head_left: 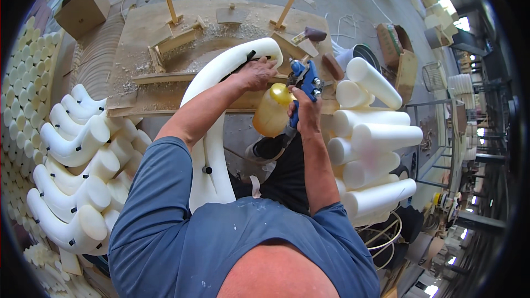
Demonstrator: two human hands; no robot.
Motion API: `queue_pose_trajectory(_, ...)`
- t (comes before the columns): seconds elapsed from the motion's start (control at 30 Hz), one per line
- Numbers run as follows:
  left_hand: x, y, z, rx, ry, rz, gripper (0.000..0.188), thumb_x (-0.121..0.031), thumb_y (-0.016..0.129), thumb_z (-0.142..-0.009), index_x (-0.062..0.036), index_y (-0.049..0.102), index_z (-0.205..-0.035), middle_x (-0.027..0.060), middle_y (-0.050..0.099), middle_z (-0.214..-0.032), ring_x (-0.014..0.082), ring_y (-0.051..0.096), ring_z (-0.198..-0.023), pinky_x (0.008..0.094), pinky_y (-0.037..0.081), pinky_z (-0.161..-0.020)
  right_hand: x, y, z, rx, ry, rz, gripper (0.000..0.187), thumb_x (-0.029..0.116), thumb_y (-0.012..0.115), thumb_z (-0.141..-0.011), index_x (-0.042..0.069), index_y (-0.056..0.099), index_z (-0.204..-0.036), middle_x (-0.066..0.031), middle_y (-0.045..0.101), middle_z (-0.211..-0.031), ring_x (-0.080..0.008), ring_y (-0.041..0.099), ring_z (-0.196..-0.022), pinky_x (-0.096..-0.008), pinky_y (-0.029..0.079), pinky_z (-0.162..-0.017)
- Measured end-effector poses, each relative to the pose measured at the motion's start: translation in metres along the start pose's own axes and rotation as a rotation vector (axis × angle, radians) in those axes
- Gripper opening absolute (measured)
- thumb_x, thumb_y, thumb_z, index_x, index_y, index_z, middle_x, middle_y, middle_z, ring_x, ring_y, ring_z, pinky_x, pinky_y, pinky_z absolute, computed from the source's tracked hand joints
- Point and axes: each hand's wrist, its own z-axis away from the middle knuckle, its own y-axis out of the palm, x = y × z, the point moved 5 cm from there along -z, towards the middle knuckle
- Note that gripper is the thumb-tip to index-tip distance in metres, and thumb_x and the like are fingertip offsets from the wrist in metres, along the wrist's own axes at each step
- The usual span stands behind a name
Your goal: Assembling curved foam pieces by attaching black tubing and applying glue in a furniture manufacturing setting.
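Observation:
A long curved white foam piece (212,80) lies across the near edge of the workbench, bent like a hook, and runs back along my body. My left hand (256,74) grips it near its far end with curled fingers, beside a dark slit and a black plug (251,55). Another black plug (207,170) sticks out of the part near my lap. My right hand (305,109) is closed around the handle of a blue spray gun (305,80). The gun's yellowish see-through cup (270,117) hangs to its left, close to the foam. Its nozzle points toward the bench.
The bench (132,49) carries wood shavings and a wooden frame (176,38). Curved foam pieces with black plugs (74,140) are piled at my left. Straight white foam cylinders (386,138) are stacked at my right. A hose (287,139) trails from the gun past my legs.

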Motion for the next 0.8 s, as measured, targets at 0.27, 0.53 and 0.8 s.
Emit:
queue_pose_trajectory(0.27,-0.001,-0.001,0.000,0.029,-0.020,-0.023,0.041,-0.007,0.068,-0.079,-0.0117,0.072,-0.119,0.0143,0.045,-0.157,0.0363,0.050,-0.132,0.0454,0.046,-0.111,-0.026,0.010,-0.016,0.038,0.138,0.048,0.022,0.016,0.071,-0.091,-0.005,0.069,-0.098,-0.0093,0.066,-0.082,-0.0146,0.053,-0.049,-0.0301,0.044,-0.042)
queue_pose_trajectory(0.53,-0.003,-0.003,0.001,0.024,0.012,-0.047,0.030,-0.017,0.062,-0.089,-0.0083,0.076,-0.113,0.0152,0.050,-0.153,0.0374,0.052,-0.131,0.0442,0.046,-0.108,-0.031,0.011,-0.024,0.018,0.159,0.016,0.024,0.022,0.072,-0.093,-0.001,0.067,-0.095,-0.0082,0.066,-0.081,-0.0129,0.052,-0.049,-0.0295,0.044,-0.042)
queue_pose_trajectory(0.8,0.001,0.003,0.002,0.020,-0.005,-0.006,0.027,-0.017,0.059,-0.091,-0.0094,0.077,-0.110,0.0141,0.050,-0.153,0.0357,0.051,-0.131,0.0446,0.045,-0.109,-0.025,0.015,-0.031,0.028,0.112,0.066,0.025,0.026,0.074,-0.092,0.003,0.065,-0.089,-0.0038,0.058,-0.072,-0.0123,0.051,-0.048,-0.0296,0.042,-0.041)
